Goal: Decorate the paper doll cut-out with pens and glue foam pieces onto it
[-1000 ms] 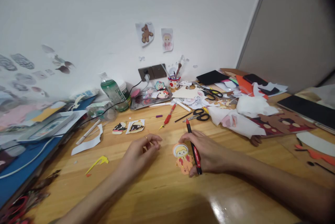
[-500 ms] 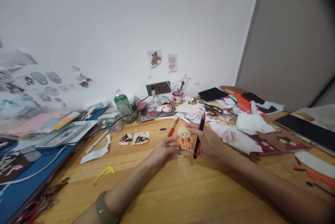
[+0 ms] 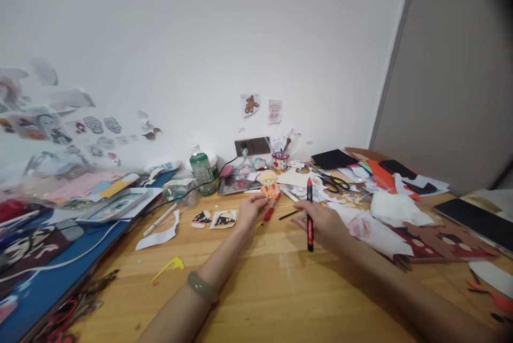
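My left hand [image 3: 253,210] pinches the lower edge of a paper doll cutout [image 3: 269,182] with a yellow top and an orange-and-red body, holding it upright above the table. My right hand [image 3: 323,221] grips a black-and-red marker [image 3: 310,225], which points up between the fingers. By the right fingertips is a thin dark strip [image 3: 287,215]; whether they touch it I cannot tell. A red pen or cap [image 3: 271,211] lies on the wood just beyond my left fingers. Two small black-and-cream cutouts [image 3: 223,219] lie to the left.
Scissors [image 3: 336,181] and paper scraps lie at the back right, near a crumpled white tissue [image 3: 395,205]. A green-capped bottle [image 3: 201,169] and a pen cup [image 3: 280,162] stand by the wall. A yellow paper piece [image 3: 173,264] lies front left, beside the blue mat [image 3: 94,255].
My left hand has lifted the doll cutout up and away from my right hand, which has let go of it and still holds the marker. The view has shifted slightly left.
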The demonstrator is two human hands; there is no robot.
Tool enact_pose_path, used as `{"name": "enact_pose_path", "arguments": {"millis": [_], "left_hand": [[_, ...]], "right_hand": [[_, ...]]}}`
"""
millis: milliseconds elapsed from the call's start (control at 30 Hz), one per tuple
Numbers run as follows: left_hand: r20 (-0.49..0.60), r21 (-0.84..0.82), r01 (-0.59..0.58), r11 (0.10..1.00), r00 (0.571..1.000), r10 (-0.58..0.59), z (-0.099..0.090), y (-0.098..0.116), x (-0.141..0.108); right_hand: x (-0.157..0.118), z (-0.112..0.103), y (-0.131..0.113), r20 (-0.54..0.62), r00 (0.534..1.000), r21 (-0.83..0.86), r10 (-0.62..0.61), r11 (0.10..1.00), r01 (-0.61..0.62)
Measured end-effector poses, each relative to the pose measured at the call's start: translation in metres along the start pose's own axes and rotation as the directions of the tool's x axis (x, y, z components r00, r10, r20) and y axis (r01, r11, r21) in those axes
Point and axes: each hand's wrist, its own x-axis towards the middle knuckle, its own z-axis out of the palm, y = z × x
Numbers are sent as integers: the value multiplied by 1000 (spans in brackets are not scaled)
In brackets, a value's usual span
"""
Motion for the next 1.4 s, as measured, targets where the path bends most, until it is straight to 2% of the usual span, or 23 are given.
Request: {"name": "enact_pose_path", "arguments": {"millis": [100, 200, 300, 367, 567, 667, 800, 1000, 1300, 1400], "left_hand": [[-61, -26, -44, 999, 997, 43, -10, 0, 9], [-67, -35, -52, 998, 997, 49, -17, -2, 11], [-50, -25, -54, 998, 997, 53, -21, -2, 11], [-43, -14, -58, 998, 997, 58, -22, -2, 12], [-38, 14, -54, 998, 998, 55, -23, -2, 13], [-38, 22, -44, 999, 998, 45, -23, -3, 12], [-37, 27, -48, 998, 998, 49, -24, -4, 11], [-21, 27, -48, 998, 999, 48, -24, -4, 10], [15, 57, -45, 997, 999, 44, -22, -2, 7], [22, 67, -50, 996, 999, 48, -22, -1, 6]], "right_hand": [[-13, 0, -14, 166, 978, 14, -127, 992, 126], [-19, -1, -31, 306, 917, 45, -256, 966, 255], [-20, -1, -41, 393, 852, 71, -345, 935, 346], [-20, 1, -42, 411, 839, 74, -358, 930, 360], [-20, 9, -28, 302, 907, 138, -294, 955, 263], [-20, 11, -22, 285, 924, 141, -253, 965, 221], [-20, 11, -18, 325, 922, 104, -212, 977, 188], [-19, 10, -21, 420, 887, 112, -193, 981, 160], [-19, 8, -26, 414, 889, 98, -197, 980, 172], [-19, 9, -26, 393, 907, 93, -153, 988, 126]]}}
